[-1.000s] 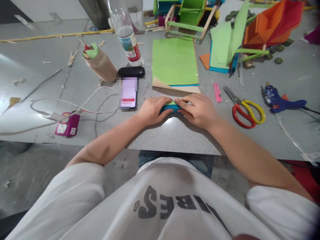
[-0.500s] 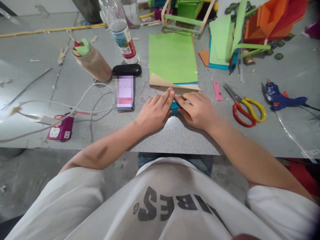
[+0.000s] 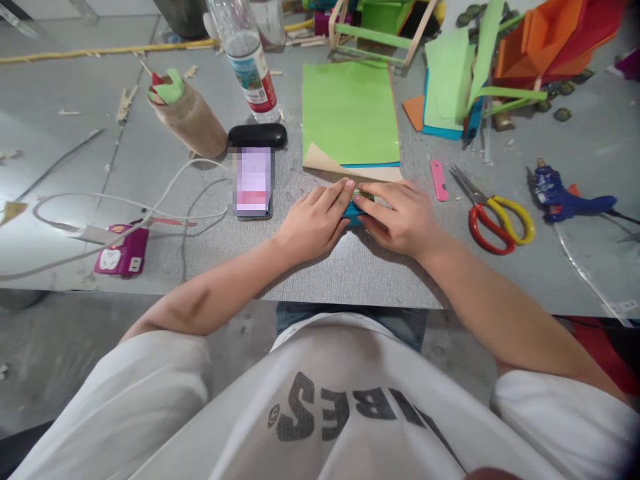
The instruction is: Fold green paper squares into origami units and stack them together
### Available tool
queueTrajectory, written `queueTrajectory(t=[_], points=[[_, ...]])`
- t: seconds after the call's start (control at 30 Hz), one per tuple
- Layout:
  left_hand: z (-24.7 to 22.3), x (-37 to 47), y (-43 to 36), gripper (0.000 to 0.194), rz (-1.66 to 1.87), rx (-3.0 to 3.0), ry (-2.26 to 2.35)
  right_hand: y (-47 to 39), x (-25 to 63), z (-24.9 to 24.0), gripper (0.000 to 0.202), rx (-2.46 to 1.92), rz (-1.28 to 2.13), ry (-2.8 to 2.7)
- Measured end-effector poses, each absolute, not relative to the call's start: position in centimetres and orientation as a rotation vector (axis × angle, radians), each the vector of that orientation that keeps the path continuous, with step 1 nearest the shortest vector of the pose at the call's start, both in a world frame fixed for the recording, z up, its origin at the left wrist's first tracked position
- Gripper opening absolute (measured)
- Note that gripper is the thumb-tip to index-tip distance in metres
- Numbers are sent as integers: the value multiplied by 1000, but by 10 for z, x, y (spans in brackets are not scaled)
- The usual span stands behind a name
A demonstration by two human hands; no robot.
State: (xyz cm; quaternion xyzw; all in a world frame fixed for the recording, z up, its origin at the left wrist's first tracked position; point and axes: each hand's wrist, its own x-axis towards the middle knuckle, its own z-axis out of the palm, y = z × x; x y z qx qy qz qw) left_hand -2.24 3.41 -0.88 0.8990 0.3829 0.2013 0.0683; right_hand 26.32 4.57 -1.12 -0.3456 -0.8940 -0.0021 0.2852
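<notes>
A small piece of folded blue and green paper (image 3: 354,215) lies on the grey table, mostly hidden under my fingers. My left hand (image 3: 314,223) grips its left side, with the fingers close together and their tips on its top. From the right, my right hand (image 3: 401,217) holds the same paper between thumb and fingers. The fingertips of both hands almost meet. Just beyond them is a stack of paper, with a green sheet (image 3: 350,113) on top and a curled brown sheet (image 3: 320,159) at its near edge.
On the right lie a pink cutter (image 3: 439,180), scissors (image 3: 495,217) and a blue glue gun (image 3: 560,193). Left are a phone (image 3: 254,177), a black case (image 3: 257,135), a bottle (image 3: 255,80), a jar (image 3: 190,123), cables and a purple power adapter (image 3: 123,252). Paper models stand behind.
My right index finger has shifted slightly on the folded paper, and a bit more of its green top shows. The whole view has moved a little; both hands stay on the paper.
</notes>
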Motion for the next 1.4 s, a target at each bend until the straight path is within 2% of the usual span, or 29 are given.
queueTrajectory(t=[0.2, 0.37, 0.53, 0.7, 0.87, 1.0, 1.1, 1.27, 1.4], points=[[-9, -26, 41, 69, 777, 2456, 1166, 51, 264, -16, 39, -926, 134, -2333], [-6, -26, 44, 36, 854, 2150, 1269, 56, 261, -20, 55, -951, 409, -2147], [-2, -26, 46, 23, 938, 2088, 1148, 55, 253, -13, 34, -890, 647, -2005], [-1, -27, 48, 25, 1038, 2175, 932, 51, 251, -5, 24, -850, 659, -2012], [-4, -29, 51, 21, 1038, 2286, 889, 49, 251, -4, 20, -769, 531, -2079], [-5, -30, 49, 21, 1049, 2301, 836, 49, 248, -8, 24, -642, 422, -2124], [-4, -28, 46, 21, 1059, 2304, 832, 48, 246, -9, 21, -697, 424, -2124], [-1, -26, 41, 35, 1053, 2211, 993, 42, 245, 2, 18, -864, 502, -2038], [7, -26, 38, 34, 979, 2071, 1106, 38, 245, 11, 14, -988, 601, -1979]])
